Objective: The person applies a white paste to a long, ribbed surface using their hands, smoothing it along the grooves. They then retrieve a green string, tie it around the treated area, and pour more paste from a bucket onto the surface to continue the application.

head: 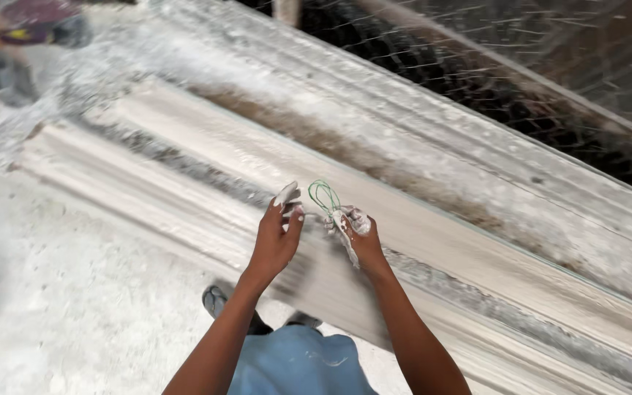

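Blue clothing (298,362) is closest, at 6 o'clock. Above it, the right hand (354,232) pinches a green wire loop (324,195), which stands up at 12 o'clock from its plaster-covered fingers. At 9 o'clock of the loop, the left hand (278,232) is half open, holding nothing. Below both runs a long white plaster moulding (184,139).

Both your forearms reach forward, bare and close together. Your left hand (276,238) hangs loose, plaster-whitened fingertips (287,194) half spread. Your right hand (356,232) has its grip pinched closed, fingers coated white.
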